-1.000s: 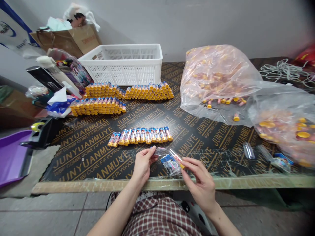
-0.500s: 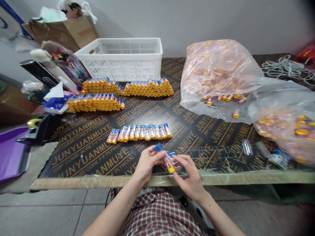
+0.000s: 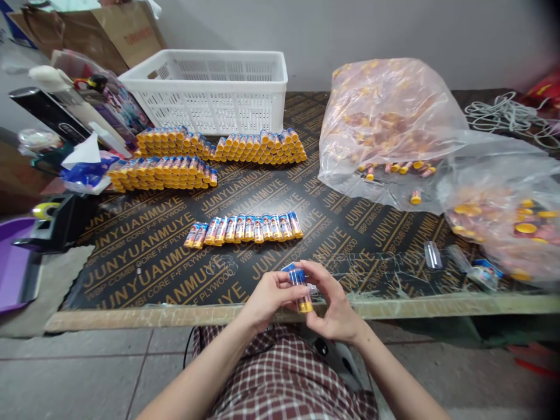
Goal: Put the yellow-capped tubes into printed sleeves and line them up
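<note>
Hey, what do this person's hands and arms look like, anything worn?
The left hand and right hand are bare: no gloves, rings or watch visible. No sleeves show on the left forearm or right forearm. A maroon-and-white checked garment shows between them.

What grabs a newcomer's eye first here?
Probably the big clear bag of yellow-ended pieces at back right, and the white basket at back left of centre. Just in front of the basket, stacked tubes show bright yellow ends. Closer in, one blue-and-yellow tube sits in the left fingers at the table's near edge, below a neat row of tubes.
</note>
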Demonstrator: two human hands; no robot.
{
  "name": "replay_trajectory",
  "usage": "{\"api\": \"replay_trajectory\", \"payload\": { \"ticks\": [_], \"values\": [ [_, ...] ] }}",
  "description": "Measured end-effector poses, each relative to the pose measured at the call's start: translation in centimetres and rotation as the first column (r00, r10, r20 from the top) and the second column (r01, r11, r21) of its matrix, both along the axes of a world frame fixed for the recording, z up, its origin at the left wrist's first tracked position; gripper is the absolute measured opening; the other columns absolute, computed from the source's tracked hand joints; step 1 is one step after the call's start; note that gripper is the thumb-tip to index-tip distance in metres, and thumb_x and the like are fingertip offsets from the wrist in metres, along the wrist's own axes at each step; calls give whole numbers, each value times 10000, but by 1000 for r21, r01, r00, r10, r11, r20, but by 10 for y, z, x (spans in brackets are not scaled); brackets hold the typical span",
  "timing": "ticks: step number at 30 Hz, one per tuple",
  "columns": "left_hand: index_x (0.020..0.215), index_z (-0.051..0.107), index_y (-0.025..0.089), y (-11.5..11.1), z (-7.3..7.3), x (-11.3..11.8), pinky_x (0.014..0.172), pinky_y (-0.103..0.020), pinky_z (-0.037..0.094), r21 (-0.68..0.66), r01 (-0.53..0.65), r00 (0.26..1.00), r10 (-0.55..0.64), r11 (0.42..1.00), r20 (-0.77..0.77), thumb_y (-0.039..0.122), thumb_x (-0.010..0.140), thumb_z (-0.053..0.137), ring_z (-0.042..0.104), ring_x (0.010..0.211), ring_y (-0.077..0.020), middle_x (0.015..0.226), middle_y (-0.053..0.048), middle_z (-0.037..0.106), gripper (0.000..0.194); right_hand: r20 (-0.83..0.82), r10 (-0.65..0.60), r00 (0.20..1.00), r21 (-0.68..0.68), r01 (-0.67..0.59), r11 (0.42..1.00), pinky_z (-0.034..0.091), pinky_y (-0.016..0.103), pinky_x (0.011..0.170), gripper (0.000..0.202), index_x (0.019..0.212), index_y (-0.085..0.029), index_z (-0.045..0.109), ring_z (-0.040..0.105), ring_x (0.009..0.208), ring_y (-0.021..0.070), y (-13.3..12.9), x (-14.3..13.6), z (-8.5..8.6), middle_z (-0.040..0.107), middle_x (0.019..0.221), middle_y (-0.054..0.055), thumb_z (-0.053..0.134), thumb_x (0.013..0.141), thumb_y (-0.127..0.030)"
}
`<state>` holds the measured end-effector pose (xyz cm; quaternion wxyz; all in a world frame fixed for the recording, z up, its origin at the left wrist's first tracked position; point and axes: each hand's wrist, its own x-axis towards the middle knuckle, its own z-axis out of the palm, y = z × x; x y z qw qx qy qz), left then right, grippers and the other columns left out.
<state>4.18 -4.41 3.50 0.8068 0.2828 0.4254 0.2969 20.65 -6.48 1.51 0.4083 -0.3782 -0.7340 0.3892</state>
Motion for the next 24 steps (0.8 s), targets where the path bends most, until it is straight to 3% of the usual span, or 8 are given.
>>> {"api": "replay_trajectory", "payload": {
  "ticks": [13, 16, 18, 20, 21, 23, 24],
  "values": [
    [834, 693, 98, -3, 1, 0, 557, -204, 454, 11, -46, 999, 46, 999, -1, 323, 568, 818, 581, 573, -94, 708, -50, 677, 370, -74, -41, 996, -32, 39, 999, 457, 430, 1005, 857, 1401, -283, 291, 482, 1225, 269, -1, -11, -3, 438, 1364, 81, 537, 620, -29],
    [783, 688, 104, 5, 6, -11, 557, -220, 458, 64, -80, 995, 83, 995, -53, 342, 540, 818, 582, 556, -105, 678, -49, 677, 364, -116, -58, 992, -61, 51, 997, 440, 455, 1018, 857, 1435, -304, 205, 468, 1240, 268, 3, -17, -1, 309, 1464, 88, 566, 697, -61],
    [718, 674, 111, 19, 11, -33, 543, -233, 455, 169, -136, 970, 167, 976, -179, 363, 524, 812, 584, 539, -120, 638, -46, 668, 347, -131, -93, 987, -52, 87, 995, 401, 493, 1042, 888, 1451, -326, 135, 442, 1263, 279, 7, -15, 1, 192, 1517, 84, 606, 731, -107],
    [678, 659, 124, 39, 16, -68, 534, -242, 450, 364, -207, 860, 346, 908, -375, 398, 527, 797, 588, 541, -135, 621, -43, 662, 341, -130, -155, 979, -43, 151, 988, 364, 523, 1060, 903, 1453, -347, 106, 434, 1268, 283, 12, -7, 1, 169, 1525, 77, 634, 749, -145],
    [688, 661, 133, 50, 17, -88, 547, -247, 454, 476, -218, 753, 457, 852, -473, 416, 536, 786, 597, 563, -144, 635, -41, 666, 346, -129, -193, 973, -45, 189, 981, 360, 529, 1060, 894, 1452, -353, 111, 446, 1257, 280, 14, -3, 1, 193, 1517, 76, 638, 757, -159],
    [730, 677, 140, 73, 18, -127, 573, -258, 456, 649, -171, 442, 647, 741, -621, 466, 544, 766, 611, 614, -168, 665, -50, 678, 386, -125, -270, 955, -65, 264, 962, 372, 525, 1050, 855, 1448, -353, 142, 483, 1218, 269, 17, 7, -2, 258, 1491, 78, 638, 772, -183],
    [732, 685, 138, 83, 17, -143, 587, -268, 455, 668, -96, 311, 659, 738, -685, 487, 551, 753, 617, 628, -183, 664, -59, 680, 399, -117, -304, 945, -77, 297, 952, 381, 518, 1045, 831, 1445, -348, 167, 498, 1201, 264, 18, 11, -3, 283, 1478, 78, 638, 778, -196]
  ]
}}
